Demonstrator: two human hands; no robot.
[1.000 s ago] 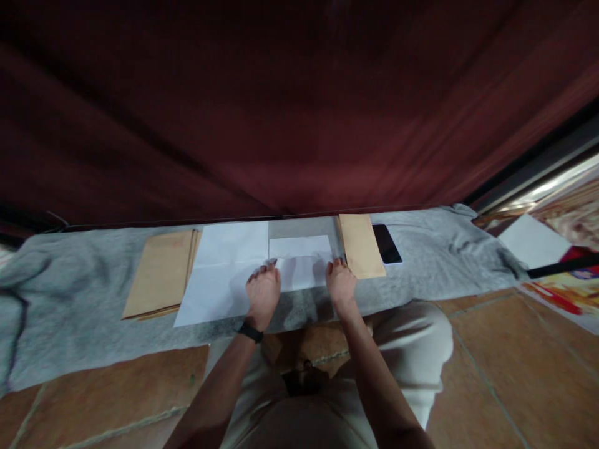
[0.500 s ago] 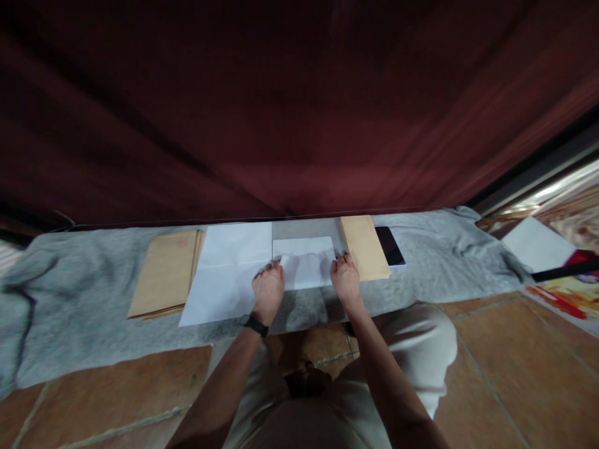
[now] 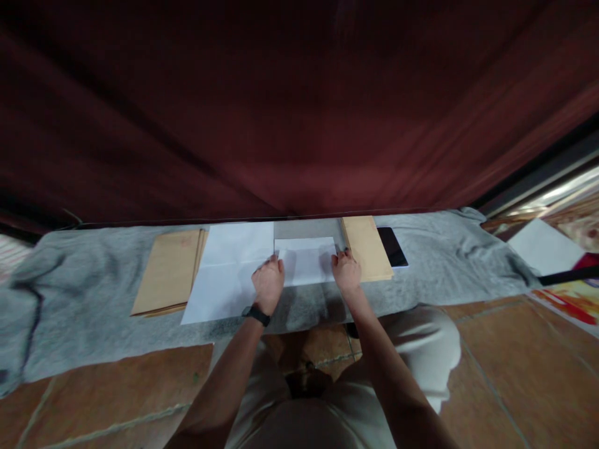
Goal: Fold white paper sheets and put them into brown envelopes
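Observation:
Between my two hands lies a white sheet of paper (image 3: 306, 268), folded across its width, with a strip of its far part showing beyond the folded layer. My left hand (image 3: 268, 284) is closed at the sheet's left edge, its fingers curled and partly hidden. At the opposite edge, my right hand (image 3: 347, 270) pinches the paper, close beside a stack of brown envelopes (image 3: 369, 249). Larger white sheets (image 3: 234, 268) lie flat to the left, partly under my left hand. Further left are wider brown envelopes (image 3: 168, 271), stacked slightly askew.
A grey cloth (image 3: 98, 299) covers the long, narrow surface. A dark-screened phone (image 3: 394, 247) lies by the right envelopes. Behind rises a dark red drape (image 3: 299, 125). At far right are a white sheet (image 3: 552, 246) and a dark bar (image 3: 568, 275). Tiled floor (image 3: 496, 355) lies below.
The folded layer's near edge has moved slightly away from me, and my fingers have curled in more at both sides. The whole view has shifted a little.

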